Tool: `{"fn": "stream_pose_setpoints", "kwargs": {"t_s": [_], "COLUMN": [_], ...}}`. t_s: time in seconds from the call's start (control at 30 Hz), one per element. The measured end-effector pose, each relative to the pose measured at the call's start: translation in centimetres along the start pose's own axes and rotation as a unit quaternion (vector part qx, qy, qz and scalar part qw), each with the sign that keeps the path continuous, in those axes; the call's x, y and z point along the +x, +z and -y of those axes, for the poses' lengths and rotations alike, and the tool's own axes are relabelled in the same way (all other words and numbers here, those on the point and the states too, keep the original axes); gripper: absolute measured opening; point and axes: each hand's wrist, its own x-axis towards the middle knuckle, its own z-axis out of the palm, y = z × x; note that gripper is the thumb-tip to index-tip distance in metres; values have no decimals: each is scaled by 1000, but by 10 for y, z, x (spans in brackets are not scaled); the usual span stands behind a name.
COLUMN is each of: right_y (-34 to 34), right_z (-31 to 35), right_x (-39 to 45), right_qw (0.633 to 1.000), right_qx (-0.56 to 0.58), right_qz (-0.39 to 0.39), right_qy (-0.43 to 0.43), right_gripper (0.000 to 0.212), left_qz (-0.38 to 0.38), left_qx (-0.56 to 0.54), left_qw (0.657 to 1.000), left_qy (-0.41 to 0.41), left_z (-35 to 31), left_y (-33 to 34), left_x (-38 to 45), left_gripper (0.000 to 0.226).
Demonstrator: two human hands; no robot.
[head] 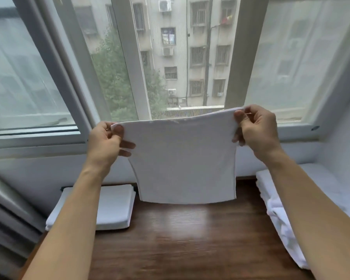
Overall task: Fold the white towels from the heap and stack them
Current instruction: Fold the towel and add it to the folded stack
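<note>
I hold a white towel [183, 160] up in the air in front of the window, doubled over so it hangs as a rough square. My left hand [106, 141] pinches its top left corner and my right hand [255, 128] pinches its top right corner. The towel's lower edge hangs just above the dark wooden table [180, 239]. A stack of folded white towels [114, 207] lies on the table's left side, partly behind my left forearm. A heap of loose white towels [275, 211] lies along the right side, partly hidden by my right forearm.
A large window [170, 57] with a white frame and sill stands just behind the table. A white wall closes the right side. A grey curtain or rail edge [6, 209] runs down the left.
</note>
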Motion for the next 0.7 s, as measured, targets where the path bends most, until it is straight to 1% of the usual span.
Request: {"fn": "stream_pose_setpoints", "kwargs": {"t_s": [0.07, 0.17, 0.3, 0.4, 0.53, 0.7], "right_y": [-4, -11, -18, -17, -10, -16], "right_z": [6, 6, -12, -32, -55, -81], "right_x": [2, 6, 8, 6, 4, -23], "right_qw": [1000, 998, 990, 981, 977, 979], "right_qx": [18, 22, 9, 28, 67, 39], "right_qz": [9, 49, 98, 126, 128, 126], "right_qy": [10, 42, 103, 142, 157, 154], "right_gripper": [15, 18, 19, 16, 10, 15], "left_qz": [4, 17, 51, 82, 86, 104], "left_qx": [4, 9, 24, 32, 41, 64], "left_qw": [1000, 1000, 997, 993, 992, 990], "left_qy": [-2, -10, -50, -83, -83, -73], "left_z": [-4, -3, 7, 23, 44, 69], "left_y": [1, 1, 5, 12, 20, 14], "left_x": [0, 1, 5, 7, 9, -15], "left_gripper": [17, 11, 10, 12, 14, 9]}}
